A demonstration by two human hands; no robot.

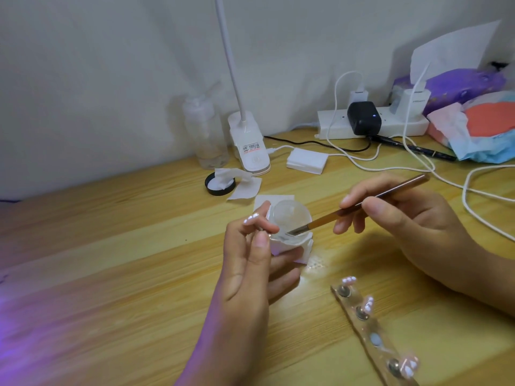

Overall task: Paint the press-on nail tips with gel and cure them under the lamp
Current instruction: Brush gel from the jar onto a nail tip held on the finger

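Note:
My left hand [250,263] pinches a small stand bearing a pale press-on nail tip [251,218] between thumb and forefinger, and its other fingers curl round a clear round pot wrapped in white wipe [292,218]. My right hand [401,218] grips a brown-handled brush [362,207] like a pen. The brush's bristles touch the pot's rim close to my left fingertips. On the wooden table [111,246] at the lower right lies a clear holder strip [373,327] with several nail tips on it.
A white clip lamp [248,140] with a long neck stands at the back, beside a clear bottle [207,135]. A black lid with a wipe [220,183], a pad stack [306,161], a power strip [370,123], white cables and tissue packs [468,112] crowd the back right. Purple light glows at the left edge.

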